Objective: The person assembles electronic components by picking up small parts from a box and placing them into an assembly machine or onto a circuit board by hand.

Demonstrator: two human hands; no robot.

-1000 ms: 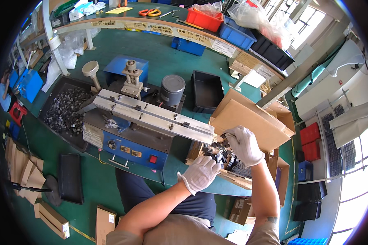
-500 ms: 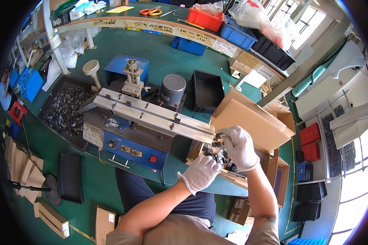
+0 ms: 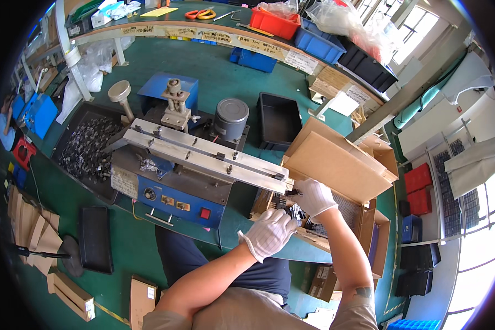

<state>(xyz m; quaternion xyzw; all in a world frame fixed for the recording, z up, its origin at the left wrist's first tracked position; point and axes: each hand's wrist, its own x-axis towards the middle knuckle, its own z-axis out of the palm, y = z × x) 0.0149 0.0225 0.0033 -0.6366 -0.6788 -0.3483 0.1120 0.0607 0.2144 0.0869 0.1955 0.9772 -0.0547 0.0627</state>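
Both my hands wear white gloves and work at the low end of a long metal rail (image 3: 247, 168) on a blue bench machine (image 3: 187, 212). My right hand (image 3: 314, 198) is closed, with a small dark part (image 3: 295, 193) pinched at its fingertips beside the rail's end. Lower and to the left, my left hand (image 3: 272, 228) is curled over the near edge of an open cardboard box (image 3: 313, 240). Its fingertips are bent down, and what they hold is hidden. Black and silver parts (image 3: 296, 212) lie in the box between both hands. Small black pieces (image 3: 220, 156) sit along the rail.
A black tray (image 3: 91, 151) heaped with small dark parts stands left of the machine. Behind the rail are a grey motor (image 3: 231, 118) and a black bin (image 3: 279, 122). Raised cardboard flaps (image 3: 341, 165) stand beyond my right hand. A shelf (image 3: 214, 37) carries bins and scissors.
My right hand has moved a little down and left, turning so a dark part shows at its fingertips. The left hand stays nearly in place. The black pieces along the rail have changed position.
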